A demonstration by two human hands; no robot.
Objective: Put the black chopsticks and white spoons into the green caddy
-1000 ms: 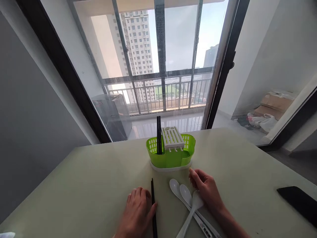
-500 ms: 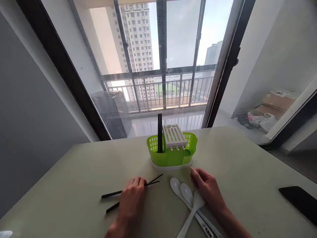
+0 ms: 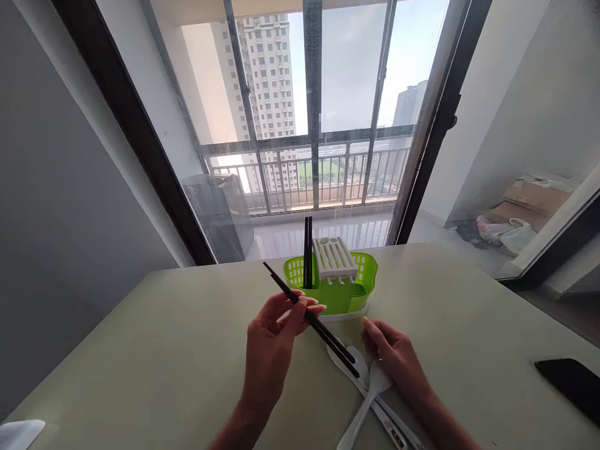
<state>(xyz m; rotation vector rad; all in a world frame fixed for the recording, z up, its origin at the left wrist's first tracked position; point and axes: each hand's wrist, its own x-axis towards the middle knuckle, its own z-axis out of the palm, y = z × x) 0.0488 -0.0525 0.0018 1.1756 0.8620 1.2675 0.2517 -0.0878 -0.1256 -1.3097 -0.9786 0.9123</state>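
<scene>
My left hand [image 3: 276,340] pinches a pair of black chopsticks [image 3: 323,328] in the air, tilted with the thick ends down to the right over the spoons. Behind it stands a green utensil basket [image 3: 335,303] with a white slotted rack [image 3: 335,259] and more black chopsticks [image 3: 307,253] upright in its left compartment. My right hand [image 3: 394,350] rests on the table in front of the basket, its fingers curled together; whether anything is in them is hidden. Beside it lie several white spoons, one a large spoon [image 3: 363,412] crossing over the others' handles [image 3: 391,425].
The pale table [image 3: 187,350] reaches to a sliding glass door at the back. A black flat object [image 3: 569,381] lies at the right edge, and part of a white object [image 3: 21,432] shows at the lower left. Past the door are cardboard boxes [image 3: 534,197] and plastic bags [image 3: 518,234].
My left hand has picked the two chopsticks up off the table, raised them and turned them, moving right towards the basket. My right hand has stayed beside the spoons.
</scene>
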